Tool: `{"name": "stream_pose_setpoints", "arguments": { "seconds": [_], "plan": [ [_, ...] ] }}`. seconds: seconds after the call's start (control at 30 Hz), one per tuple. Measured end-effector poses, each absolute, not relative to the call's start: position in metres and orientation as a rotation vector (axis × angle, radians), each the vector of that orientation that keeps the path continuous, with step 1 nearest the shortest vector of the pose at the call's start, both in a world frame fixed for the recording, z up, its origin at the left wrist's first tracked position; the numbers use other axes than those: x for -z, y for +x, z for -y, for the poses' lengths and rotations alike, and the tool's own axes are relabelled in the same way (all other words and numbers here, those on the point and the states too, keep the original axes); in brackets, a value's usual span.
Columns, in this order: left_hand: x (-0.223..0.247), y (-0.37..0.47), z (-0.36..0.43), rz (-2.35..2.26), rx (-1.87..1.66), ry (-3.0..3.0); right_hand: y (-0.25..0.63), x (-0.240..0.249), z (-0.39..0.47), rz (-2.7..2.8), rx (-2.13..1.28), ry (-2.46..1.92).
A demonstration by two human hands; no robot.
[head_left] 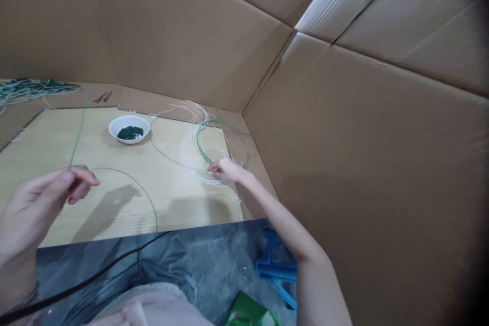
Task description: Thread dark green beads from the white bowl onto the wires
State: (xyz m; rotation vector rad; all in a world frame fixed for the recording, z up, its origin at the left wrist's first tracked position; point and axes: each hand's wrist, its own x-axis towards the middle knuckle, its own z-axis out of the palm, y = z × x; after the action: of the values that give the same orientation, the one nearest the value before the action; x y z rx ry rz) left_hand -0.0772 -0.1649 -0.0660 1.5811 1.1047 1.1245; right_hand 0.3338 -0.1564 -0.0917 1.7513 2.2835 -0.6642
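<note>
My left hand (53, 193), at the left edge of the board, has thumb and fingers pinched on a thin green wire (78, 137). One stretch of the wire stands up from the fingertips; another green length (132, 177) curves right and down past the board's front edge. On the right, my right hand (225, 169) is closed over loose coils of white wire (189, 150), its fingertips pinching a thin strand (168, 157) that arcs to the left. A green coil (199, 140) lies among the white ones. Its exact grip is partly hidden.
A white bowl (114, 130) of small dark green pieces stands on the pale board (168, 204). Behind it lie small metal tools (103, 97) and a heap of green strands (34, 89). Cardboard walls (344, 163) enclose the back and right. A dark cord (103, 270) crosses below.
</note>
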Motion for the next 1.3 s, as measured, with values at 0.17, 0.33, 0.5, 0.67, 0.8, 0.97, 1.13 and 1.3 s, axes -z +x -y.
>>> {"name": "stream_pose_setpoints", "arguments": {
  "seconds": [0.17,0.33,0.5,0.67,0.8,0.97,1.13,1.3],
  "plan": [
    [0.060,-0.063,0.161,-1.001,-1.056,1.484,0.331,0.074,0.160,-2.377,0.639,1.813],
    [0.053,0.016,0.138,-0.851,-0.931,1.758,0.330,0.026,0.161,-2.551,0.531,1.868],
    [0.055,0.132,0.108,-0.620,-1.005,1.927,0.323,-0.027,0.155,-2.694,0.473,1.825],
    [0.049,0.182,0.095,-0.417,-1.062,2.008,0.331,-0.079,0.154,-2.682,0.354,1.897],
    [0.038,0.183,0.084,-0.409,-1.147,1.956,0.362,-0.132,0.157,-2.547,0.236,2.021],
    [0.004,0.184,0.064,-0.422,-1.252,1.870,0.398,-0.209,0.176,-2.396,0.061,2.243],
    [-0.063,0.187,0.049,-0.290,-1.303,1.846,0.391,-0.264,0.196,-2.869,0.195,2.592],
    [-0.098,0.172,0.050,-0.209,-1.383,1.870,0.350,-0.292,0.186,-3.506,0.481,2.467]
  ]
}}
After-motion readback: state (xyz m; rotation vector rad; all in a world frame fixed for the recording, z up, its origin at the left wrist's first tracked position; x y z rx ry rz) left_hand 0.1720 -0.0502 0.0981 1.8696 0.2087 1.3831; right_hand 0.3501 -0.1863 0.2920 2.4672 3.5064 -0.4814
